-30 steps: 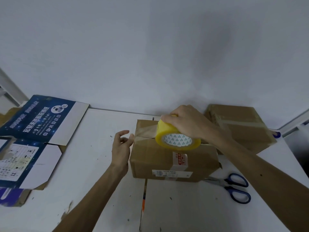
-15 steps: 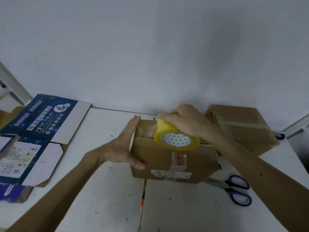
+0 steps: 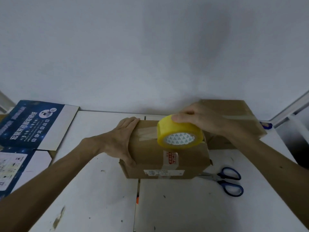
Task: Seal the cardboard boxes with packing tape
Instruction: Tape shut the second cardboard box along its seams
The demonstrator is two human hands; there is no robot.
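Observation:
A brown cardboard box (image 3: 150, 156) lies on the white table (image 3: 93, 190) in the middle of the view, with a strip of clear tape running across its top. My right hand (image 3: 199, 119) grips a yellow roll of packing tape (image 3: 179, 133) over the box's right part, the tape stretched to the left along the top. My left hand (image 3: 123, 139) presses flat against the box's left end, fingers straight, thumb on the near face. A second brown box (image 3: 234, 111) with tape on it stands behind, at the right.
Blue-handled scissors (image 3: 225, 180) lie on the table right of the box. Flattened blue printed cartons (image 3: 33, 124) cover the table's left side. A white wall rises just behind the boxes. A metal frame (image 3: 291, 109) stands at the far right.
My left hand came from hovering beside the box to pressing on its left end. My right hand drew the tape roll to the right, laying tape along the top.

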